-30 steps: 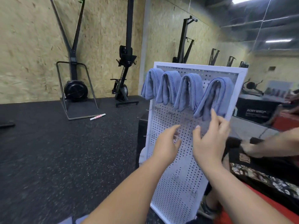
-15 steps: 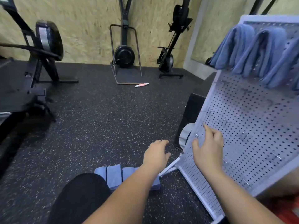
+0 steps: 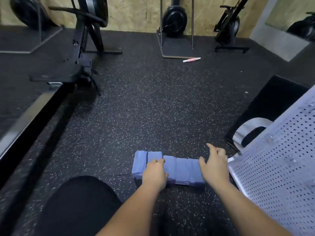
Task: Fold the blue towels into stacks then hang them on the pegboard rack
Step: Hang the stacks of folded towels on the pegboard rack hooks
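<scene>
"While both bare arms reach forward and down, where are the towels?"

"Several folded blue cloth towels [image 3: 180,169] sit side by side in one short row on the black speckled rubber floor [image 3: 144,108], straight ahead of the person and just beyond a knee in black fabric [image 3: 76,205]."

"What is each hand doing?"

"The left hand [image 3: 156,172] lies on top of the row near its left end, with its fingers bent down over a towel. Whether they actually grip the cloth cannot be told. The right hand [image 3: 214,166] is at the row's right end, with loose, spread fingers that hold nothing. Its thumb is just beside the last towel."

"Where is the rack?"

"A white perforated metal pegboard [image 3: 281,167] leans at the right edge of the view. Its lower corner is close to the right hand and to the right end of the towel row. Only its lower part shows, and no towel appears on that part."

"Anything else around?"

"Black exercise machines [image 3: 173,21] stand along a pale chipboard wall at the far side. A pink and white stick [image 3: 191,59] lies on the floor near them, well apart from the towels."
</scene>
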A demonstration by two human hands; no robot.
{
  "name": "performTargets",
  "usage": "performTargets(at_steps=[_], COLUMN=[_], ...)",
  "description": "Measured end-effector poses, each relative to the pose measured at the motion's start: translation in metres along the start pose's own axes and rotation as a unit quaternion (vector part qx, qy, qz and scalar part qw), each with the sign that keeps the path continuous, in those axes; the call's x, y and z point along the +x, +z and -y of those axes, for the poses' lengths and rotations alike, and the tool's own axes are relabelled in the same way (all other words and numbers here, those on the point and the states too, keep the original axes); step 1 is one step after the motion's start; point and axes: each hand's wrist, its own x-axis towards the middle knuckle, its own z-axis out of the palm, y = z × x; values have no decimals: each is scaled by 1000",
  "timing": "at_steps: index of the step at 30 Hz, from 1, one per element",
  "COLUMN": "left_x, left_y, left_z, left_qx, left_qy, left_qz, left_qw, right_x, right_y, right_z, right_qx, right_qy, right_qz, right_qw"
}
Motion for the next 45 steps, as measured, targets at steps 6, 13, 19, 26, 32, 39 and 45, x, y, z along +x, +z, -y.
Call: performTargets(at_steps=[6, 13, 19, 26, 32, 39, 45], left_x=[24, 63, 93, 113, 117, 121, 126], left_y=[-1, 14, 35, 64, 82, 83, 76], left_z=[37, 61, 81, 96, 105, 109, 105], left_qx=[-20, -75, -66, -41, -49, -72, -137], left_qy=[-63, -106, -132, -124, -113, -120, -161], left_qz=[5, -9, -3, 27, 37, 38, 6], left_qw=[998, 991, 989, 991, 992, 989, 977], right_x=[26, 65, 93, 119, 132, 133, 112], right_y=[60, 129, 188, 242, 267, 273, 253], right_z=[26, 40, 38, 36, 35, 36, 34], right_qx=[3, -32, -58, -98, -141, -158, -13], right_qy=[-31, -41, -47, -94, -128, -128, -45], right_qz=[97, 215, 291, 343, 352, 324, 350], right_qw=[995, 975, 954, 930, 916, 924, 936])
